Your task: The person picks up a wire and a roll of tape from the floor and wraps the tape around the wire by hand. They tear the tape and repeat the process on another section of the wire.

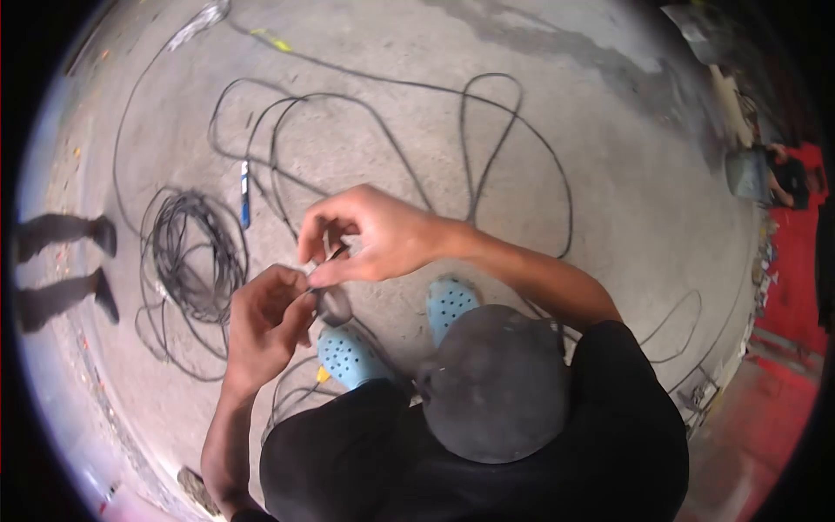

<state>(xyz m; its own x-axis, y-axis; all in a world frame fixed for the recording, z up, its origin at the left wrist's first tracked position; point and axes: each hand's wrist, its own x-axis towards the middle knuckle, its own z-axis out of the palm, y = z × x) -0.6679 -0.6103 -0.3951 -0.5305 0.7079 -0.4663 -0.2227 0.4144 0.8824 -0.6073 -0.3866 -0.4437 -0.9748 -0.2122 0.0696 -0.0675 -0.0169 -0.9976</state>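
Note:
My left hand is closed in a pinch, its fingertips meeting those of my right hand in front of my body. My right hand is closed too, its thumb and fingers pinching a thin black cable, of which only a short piece shows. A greyish, blurred round thing hangs just under the fingertips, beside my left thumb. What exactly lies between the left fingers is hidden.
A coil of black cable lies on the concrete floor at left, beside a blue marker. Loose loops of cable spread ahead and around my blue clogs. Another person's legs stand at far left. Red flooring is at right.

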